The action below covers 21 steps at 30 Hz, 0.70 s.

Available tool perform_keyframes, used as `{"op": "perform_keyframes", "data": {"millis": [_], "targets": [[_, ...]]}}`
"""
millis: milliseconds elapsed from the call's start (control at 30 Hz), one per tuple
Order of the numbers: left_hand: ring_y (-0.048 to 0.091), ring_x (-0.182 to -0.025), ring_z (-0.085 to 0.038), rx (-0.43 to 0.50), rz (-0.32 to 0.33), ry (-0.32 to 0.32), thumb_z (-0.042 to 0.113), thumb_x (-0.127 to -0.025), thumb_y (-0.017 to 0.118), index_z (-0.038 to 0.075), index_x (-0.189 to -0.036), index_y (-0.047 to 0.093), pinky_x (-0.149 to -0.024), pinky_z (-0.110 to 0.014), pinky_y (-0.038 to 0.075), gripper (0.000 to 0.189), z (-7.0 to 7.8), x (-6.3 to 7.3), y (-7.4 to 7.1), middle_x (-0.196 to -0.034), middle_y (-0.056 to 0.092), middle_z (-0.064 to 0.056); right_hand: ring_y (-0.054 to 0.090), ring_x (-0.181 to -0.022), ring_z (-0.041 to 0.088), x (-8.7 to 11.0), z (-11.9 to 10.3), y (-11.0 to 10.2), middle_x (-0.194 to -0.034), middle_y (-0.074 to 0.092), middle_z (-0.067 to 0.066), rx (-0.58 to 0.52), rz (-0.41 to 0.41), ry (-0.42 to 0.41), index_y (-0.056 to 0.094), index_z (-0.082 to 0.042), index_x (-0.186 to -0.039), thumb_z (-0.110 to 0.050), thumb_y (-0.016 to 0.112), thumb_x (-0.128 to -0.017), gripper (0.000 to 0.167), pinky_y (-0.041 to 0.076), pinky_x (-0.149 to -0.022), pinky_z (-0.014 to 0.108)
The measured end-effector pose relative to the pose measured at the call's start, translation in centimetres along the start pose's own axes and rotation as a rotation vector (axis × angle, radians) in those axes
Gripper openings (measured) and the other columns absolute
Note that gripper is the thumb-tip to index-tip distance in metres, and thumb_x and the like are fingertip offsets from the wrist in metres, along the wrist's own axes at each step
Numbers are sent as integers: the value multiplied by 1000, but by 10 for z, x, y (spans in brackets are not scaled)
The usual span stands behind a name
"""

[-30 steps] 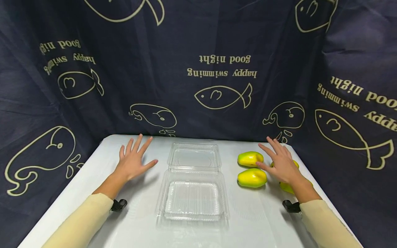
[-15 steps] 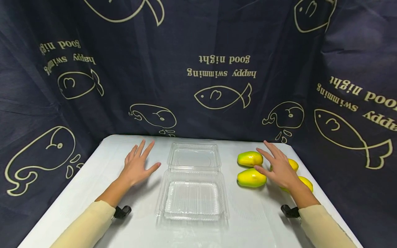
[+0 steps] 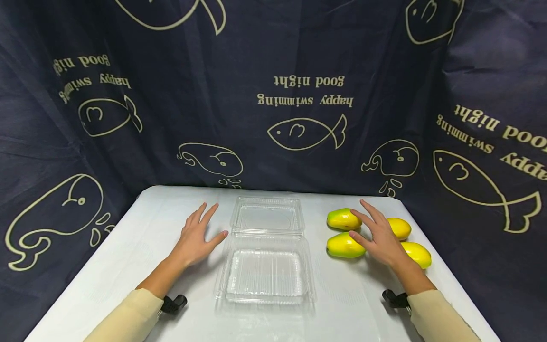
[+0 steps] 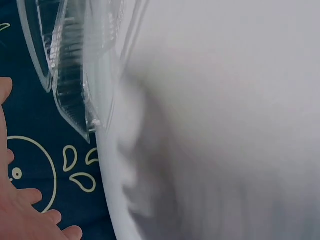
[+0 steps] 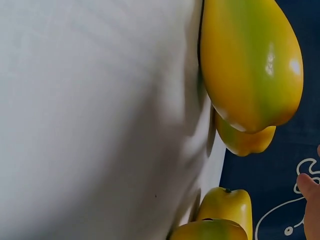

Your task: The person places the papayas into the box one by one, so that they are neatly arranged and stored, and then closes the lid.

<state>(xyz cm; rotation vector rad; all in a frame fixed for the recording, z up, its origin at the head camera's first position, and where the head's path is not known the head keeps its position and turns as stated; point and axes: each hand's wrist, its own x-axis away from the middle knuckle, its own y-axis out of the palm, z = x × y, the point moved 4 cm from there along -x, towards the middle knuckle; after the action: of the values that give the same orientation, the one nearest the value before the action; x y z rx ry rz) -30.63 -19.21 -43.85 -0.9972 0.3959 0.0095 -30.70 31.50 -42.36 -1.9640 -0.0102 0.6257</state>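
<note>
A clear plastic clamshell box [image 3: 267, 275] lies unfolded on the white table in the head view. Left of it my left hand [image 3: 193, 244] hovers with fingers spread, holding nothing; its thumb is near the box's edge. Several glossy yellow-green fruits, shaped like papayas, lie in two columns at the right. Over them is my right hand [image 3: 381, 240], its fingers spread and loosely bent, thumb over the front left fruit [image 3: 345, 245]. Whether it touches that fruit I cannot tell. The right wrist view shows a large fruit [image 5: 252, 65] close up, with others behind.
The white table [image 3: 192, 308] has a dark cloth [image 3: 239, 61] with fish drawings behind and at both sides. A back left fruit [image 3: 343, 219], a back right fruit [image 3: 399, 229] and a front right fruit [image 3: 418, 255] lie around the right hand.
My left hand has moved right and nearer to me, toward the box. The right hand has drifted left and slightly nearer, uncovering more of the right fruits. Box and fruits have stayed put.
</note>
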Motion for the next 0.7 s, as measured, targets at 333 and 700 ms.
{"op": "perform_keyframes", "data": {"millis": [333,700], "targets": [[29,-147,-48,155,30,-15,46,-96,67,18,-159,37,-110,-73,36,75,2,13,6,-164,28,-21,30,-149,43,8,-5,6,-166,31,9,-84,88,22,55,-20,-148,-34,74,-93,59,36,-106,76],[43,-142,-44,306,28,-6,29,-97,70,14,-155,42,-112,-62,43,67,10,22,12,-154,44,-18,40,-142,44,15,-6,11,-158,43,14,-173,166,55,63,-13,-138,-27,80,-88,55,38,-107,71]]}}
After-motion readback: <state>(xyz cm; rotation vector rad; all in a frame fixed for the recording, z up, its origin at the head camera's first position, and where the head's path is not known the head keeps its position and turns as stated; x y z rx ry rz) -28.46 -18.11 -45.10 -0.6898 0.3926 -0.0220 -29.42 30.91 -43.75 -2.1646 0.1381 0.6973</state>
